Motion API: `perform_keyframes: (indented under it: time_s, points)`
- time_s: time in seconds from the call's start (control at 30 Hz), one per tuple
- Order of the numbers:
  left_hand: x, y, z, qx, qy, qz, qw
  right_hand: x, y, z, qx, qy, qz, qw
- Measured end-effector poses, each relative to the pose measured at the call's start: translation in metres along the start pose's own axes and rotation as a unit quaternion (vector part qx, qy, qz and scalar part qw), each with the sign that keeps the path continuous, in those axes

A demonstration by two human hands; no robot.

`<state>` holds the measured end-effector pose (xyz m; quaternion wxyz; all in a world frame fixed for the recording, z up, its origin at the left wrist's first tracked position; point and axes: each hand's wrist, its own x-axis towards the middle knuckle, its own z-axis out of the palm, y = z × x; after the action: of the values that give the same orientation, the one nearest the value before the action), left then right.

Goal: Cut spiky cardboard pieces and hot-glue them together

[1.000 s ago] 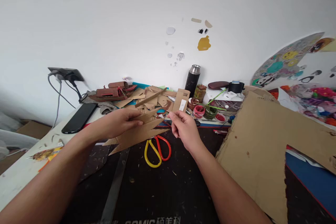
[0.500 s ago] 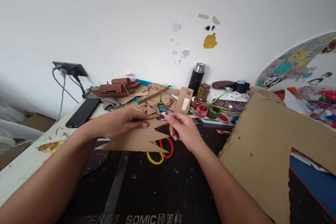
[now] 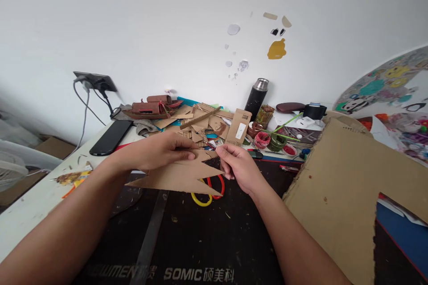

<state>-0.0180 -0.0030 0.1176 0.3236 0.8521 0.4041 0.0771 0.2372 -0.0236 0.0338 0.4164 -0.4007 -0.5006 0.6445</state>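
Note:
My left hand (image 3: 163, 150) is closed on the upper edge of a jagged brown cardboard cutout (image 3: 177, 177) with pointed spikes, holding it flat above the black mat (image 3: 214, 240). My right hand (image 3: 237, 167) pinches the cutout's right-hand spikes with thumb and fingers. Under the cutout lie scissors (image 3: 209, 191) with one red and one yellow handle, partly hidden by it.
A large cardboard sheet (image 3: 341, 191) with a cut-out notch covers the right of the table. A metal ruler (image 3: 150, 236) lies on the mat. Behind are cardboard scraps (image 3: 200, 124), a black flask (image 3: 257, 98), paint pots (image 3: 267, 140), a phone (image 3: 112, 137) and a wall socket (image 3: 95, 81).
The cutout has been turned from tilted to lying flatter and more level. My right hand has closed onto its right spikes. The view has shifted slightly left.

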Motion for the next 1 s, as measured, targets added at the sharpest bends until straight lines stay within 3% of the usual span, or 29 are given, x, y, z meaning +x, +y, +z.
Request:
perform_keyframes:
  time_s: [0.77,0.87,1.0]
  points:
    - [0.004,-0.001,0.002,0.004,0.012,-0.002,1.000,0.000,0.000,0.002,0.028,0.007,0.024,0.999]
    - [0.002,-0.007,-0.005,0.010,0.064,-0.031,0.997,0.002,0.001,0.000,0.029,0.019,0.012,0.999]
    - [-0.001,-0.024,-0.015,-0.077,0.253,-0.112,0.958,0.003,0.004,-0.001,-0.028,0.061,-0.033,0.997]
